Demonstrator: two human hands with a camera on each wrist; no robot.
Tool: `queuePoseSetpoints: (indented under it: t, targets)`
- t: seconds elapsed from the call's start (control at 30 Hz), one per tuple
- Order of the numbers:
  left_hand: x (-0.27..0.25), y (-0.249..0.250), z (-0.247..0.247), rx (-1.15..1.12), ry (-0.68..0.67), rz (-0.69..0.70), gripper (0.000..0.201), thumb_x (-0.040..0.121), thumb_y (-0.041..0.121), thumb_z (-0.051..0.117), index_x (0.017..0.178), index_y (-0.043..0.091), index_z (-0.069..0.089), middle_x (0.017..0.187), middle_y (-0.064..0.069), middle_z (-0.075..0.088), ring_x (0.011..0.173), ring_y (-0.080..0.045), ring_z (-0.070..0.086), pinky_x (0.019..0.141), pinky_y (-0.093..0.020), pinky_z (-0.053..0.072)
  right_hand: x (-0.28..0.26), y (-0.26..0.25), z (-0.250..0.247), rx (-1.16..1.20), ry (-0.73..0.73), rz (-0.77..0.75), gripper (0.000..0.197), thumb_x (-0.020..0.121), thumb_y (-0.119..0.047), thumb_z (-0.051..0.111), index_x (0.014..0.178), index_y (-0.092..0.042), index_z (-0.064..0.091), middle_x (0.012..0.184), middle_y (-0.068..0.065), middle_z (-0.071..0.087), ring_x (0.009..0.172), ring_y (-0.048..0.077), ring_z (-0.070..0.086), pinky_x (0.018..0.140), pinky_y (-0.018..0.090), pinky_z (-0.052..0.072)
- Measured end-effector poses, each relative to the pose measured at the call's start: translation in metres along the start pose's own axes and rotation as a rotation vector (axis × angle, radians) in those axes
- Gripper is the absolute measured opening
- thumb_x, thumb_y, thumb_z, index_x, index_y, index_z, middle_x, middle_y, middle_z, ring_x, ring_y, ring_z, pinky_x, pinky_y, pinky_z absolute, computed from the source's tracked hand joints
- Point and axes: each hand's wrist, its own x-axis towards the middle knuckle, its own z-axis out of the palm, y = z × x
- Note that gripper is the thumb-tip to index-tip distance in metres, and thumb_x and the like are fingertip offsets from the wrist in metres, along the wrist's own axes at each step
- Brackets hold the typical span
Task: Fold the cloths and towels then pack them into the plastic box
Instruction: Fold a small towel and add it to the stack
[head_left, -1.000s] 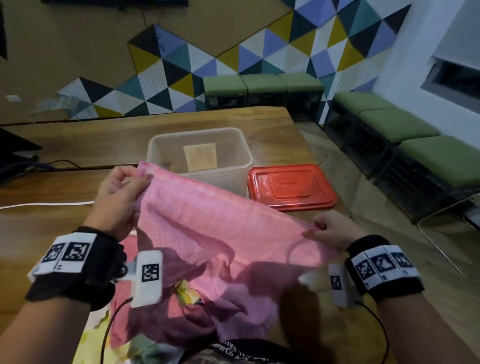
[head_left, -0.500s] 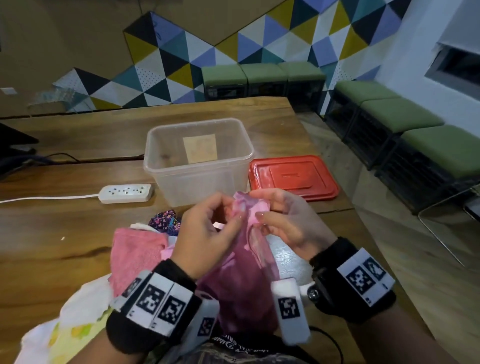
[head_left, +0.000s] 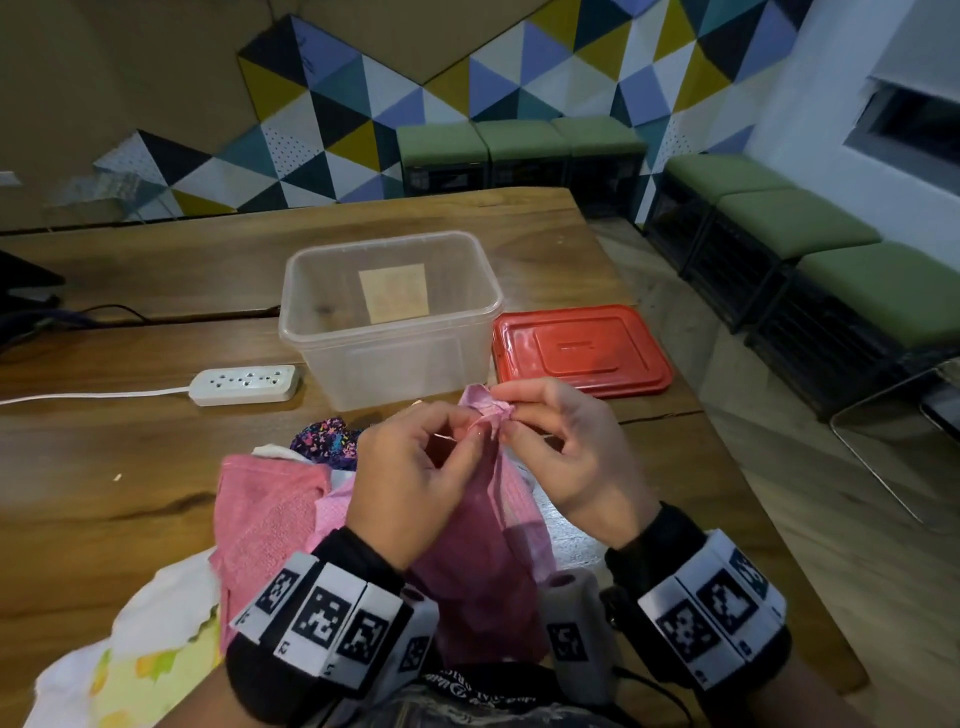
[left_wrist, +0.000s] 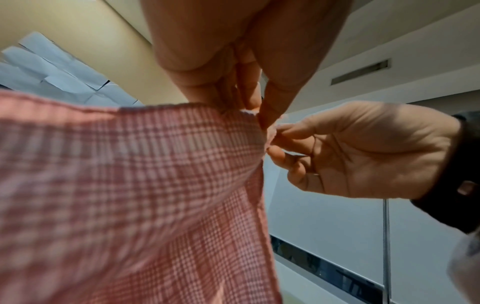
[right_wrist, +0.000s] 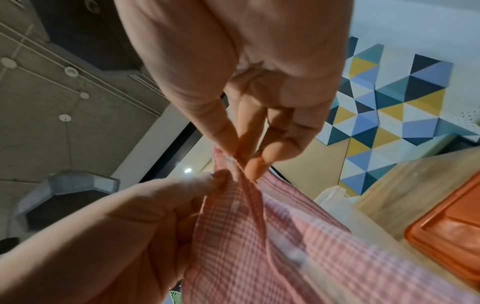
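My left hand (head_left: 410, 480) and right hand (head_left: 566, 457) both pinch the gathered top corners of the pink checked cotton cloth (head_left: 483, 561), hanging just in front of the clear plastic box (head_left: 389, 317).

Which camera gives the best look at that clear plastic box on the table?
The head view: the whole plastic box stands open on the table, beside the red lid. The right wrist view catches only a blurred bit of its rim behind the pink checked cloth. The left wrist view shows none of it.
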Motion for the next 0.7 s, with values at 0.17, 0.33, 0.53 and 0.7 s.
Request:
queuePoseSetpoints:
  t: [0.17, 0.33, 0.53, 0.7]
  targets:
    - [-0.003, 0.002, 0.001, -0.098, -0.016, -0.053, 0.01, 0.073, 0.035, 0.058, 0.077, 0.034, 0.068, 0.075, 0.011, 0.071, 0.07, -0.003, 0.066, 0.068, -0.017, 0.051, -0.003, 0.002, 0.005, 0.037, 0.075, -0.031, 0.032, 0.072, -0.02, 0.075, 0.101, -0.008, 0.066, 0.091, 0.0, 0.073, 0.085, 0.006, 0.069, 0.071, 0.015, 0.05]
    - [0.006, 0.003, -0.01, -0.37, -0.238, -0.181, 0.021, 0.073, 0.005, 0.056, 0.085, 0.013, 0.071, 0.083, -0.001, 0.074, 0.076, -0.014, 0.069, 0.073, -0.021, 0.054, 0.0, 0.002, -0.006, 0.072, 0.044, -0.1, 0.014, 0.081, -0.011, 0.063, 0.094, -0.005, 0.065, 0.079, 0.007, 0.072, 0.073, 0.019, 0.069, 0.07, 0.031, 0.055]
    - [0.058, -0.012, -0.026, 0.065, -0.633, 0.068, 0.042, 0.064, 0.04, 0.054, 0.105, 0.049, 0.051, 0.128, 0.005, 0.039, 0.125, -0.007, 0.035, 0.103, -0.025, 0.033, 0.017, -0.028, -0.04, 0.223, -0.187, -0.157, 0.017, 0.082, -0.002, 0.05, 0.093, -0.01, 0.059, 0.076, -0.008, 0.063, 0.07, 0.005, 0.056, 0.066, 0.016, 0.046]
    - [0.083, -0.016, -0.011, 0.164, -0.916, 0.068, 0.013, 0.06, 0.036, 0.062, 0.07, 0.045, 0.059, 0.116, 0.001, 0.053, 0.116, -0.021, 0.047, 0.1, -0.048, 0.039, 0.026, -0.048, -0.065, 0.238, -0.213, -0.149, 0.023, 0.082, -0.002, 0.044, 0.096, -0.014, 0.057, 0.072, -0.009, 0.064, 0.063, 0.001, 0.058, 0.058, 0.014, 0.045]
